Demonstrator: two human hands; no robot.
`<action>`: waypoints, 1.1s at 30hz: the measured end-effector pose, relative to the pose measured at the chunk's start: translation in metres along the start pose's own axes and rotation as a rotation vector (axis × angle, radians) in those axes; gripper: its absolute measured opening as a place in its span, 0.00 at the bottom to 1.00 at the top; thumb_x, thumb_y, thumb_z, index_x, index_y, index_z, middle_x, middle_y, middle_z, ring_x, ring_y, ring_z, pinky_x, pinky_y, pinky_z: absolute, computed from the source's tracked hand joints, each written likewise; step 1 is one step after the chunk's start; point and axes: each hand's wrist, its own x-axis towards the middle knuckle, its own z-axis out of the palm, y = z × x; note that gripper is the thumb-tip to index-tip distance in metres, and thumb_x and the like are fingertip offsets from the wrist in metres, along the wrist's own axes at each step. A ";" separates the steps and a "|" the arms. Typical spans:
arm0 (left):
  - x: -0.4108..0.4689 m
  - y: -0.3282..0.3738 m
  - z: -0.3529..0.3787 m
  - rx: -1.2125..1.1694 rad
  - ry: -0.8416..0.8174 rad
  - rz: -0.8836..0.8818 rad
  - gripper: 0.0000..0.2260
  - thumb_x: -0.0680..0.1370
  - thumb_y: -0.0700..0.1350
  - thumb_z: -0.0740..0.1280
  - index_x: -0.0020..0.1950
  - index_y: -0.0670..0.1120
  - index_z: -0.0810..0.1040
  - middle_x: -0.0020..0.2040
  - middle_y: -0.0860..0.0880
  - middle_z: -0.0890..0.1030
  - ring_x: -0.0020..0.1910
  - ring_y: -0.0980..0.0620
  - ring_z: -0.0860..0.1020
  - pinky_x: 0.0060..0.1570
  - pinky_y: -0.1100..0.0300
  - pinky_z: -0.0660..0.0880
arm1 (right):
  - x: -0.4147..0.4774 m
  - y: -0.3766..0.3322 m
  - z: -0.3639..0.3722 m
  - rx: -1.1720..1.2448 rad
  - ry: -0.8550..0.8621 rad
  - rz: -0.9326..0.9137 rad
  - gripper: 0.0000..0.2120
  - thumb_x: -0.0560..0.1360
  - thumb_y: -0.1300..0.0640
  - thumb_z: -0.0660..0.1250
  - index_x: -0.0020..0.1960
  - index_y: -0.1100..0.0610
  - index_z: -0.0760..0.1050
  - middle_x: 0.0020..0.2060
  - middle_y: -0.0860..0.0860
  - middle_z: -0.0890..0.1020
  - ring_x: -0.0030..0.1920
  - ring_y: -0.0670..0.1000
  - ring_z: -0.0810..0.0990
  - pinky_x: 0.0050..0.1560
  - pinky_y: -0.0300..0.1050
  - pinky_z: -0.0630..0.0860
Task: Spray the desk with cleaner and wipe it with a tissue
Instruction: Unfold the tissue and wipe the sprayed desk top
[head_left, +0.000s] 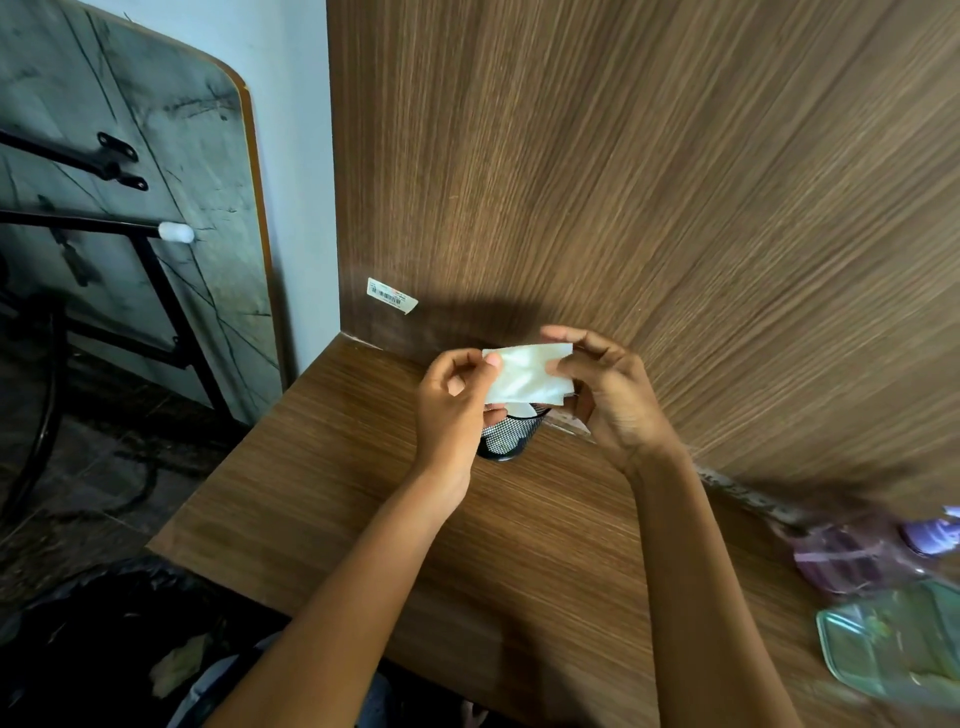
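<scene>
A folded white tissue (527, 375) is held up over the far part of the wooden desk (363, 499). My left hand (454, 410) pinches its left edge between thumb and fingers. My right hand (608, 389) pinches its right edge. Right below the tissue stands a black mesh cup (506, 439) with more white tissue showing at its rim. A purple bottle (930, 535), blurred, lies at the right edge of the desk; whether it is the cleaner I cannot tell.
A tall wooden panel (623, 182) rises behind the desk, with a barcode sticker (392, 296) low on it. A purple container (836, 561) and a green lidded box (893, 644) sit at the right. A folded table (130, 208) leans on the left wall; a black bag (104, 639) lies below.
</scene>
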 end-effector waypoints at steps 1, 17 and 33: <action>-0.002 -0.001 0.003 0.009 -0.013 0.005 0.03 0.75 0.44 0.67 0.42 0.51 0.77 0.41 0.53 0.79 0.33 0.58 0.77 0.31 0.68 0.77 | -0.004 -0.001 -0.001 -0.006 0.002 0.005 0.14 0.72 0.69 0.62 0.48 0.53 0.79 0.34 0.48 0.81 0.36 0.48 0.78 0.35 0.41 0.76; -0.097 -0.045 0.054 0.699 -0.666 0.105 0.05 0.75 0.35 0.65 0.46 0.42 0.79 0.38 0.54 0.78 0.36 0.59 0.77 0.37 0.75 0.72 | -0.209 0.069 -0.111 -0.077 0.844 0.177 0.08 0.70 0.67 0.68 0.46 0.56 0.79 0.45 0.57 0.82 0.44 0.57 0.80 0.38 0.50 0.77; -0.075 -0.062 0.061 0.856 -0.556 0.057 0.06 0.75 0.39 0.64 0.43 0.49 0.78 0.40 0.54 0.81 0.37 0.55 0.80 0.37 0.71 0.73 | -0.235 0.152 -0.110 -1.018 0.583 0.260 0.22 0.79 0.58 0.57 0.72 0.61 0.60 0.75 0.55 0.59 0.76 0.53 0.53 0.75 0.48 0.54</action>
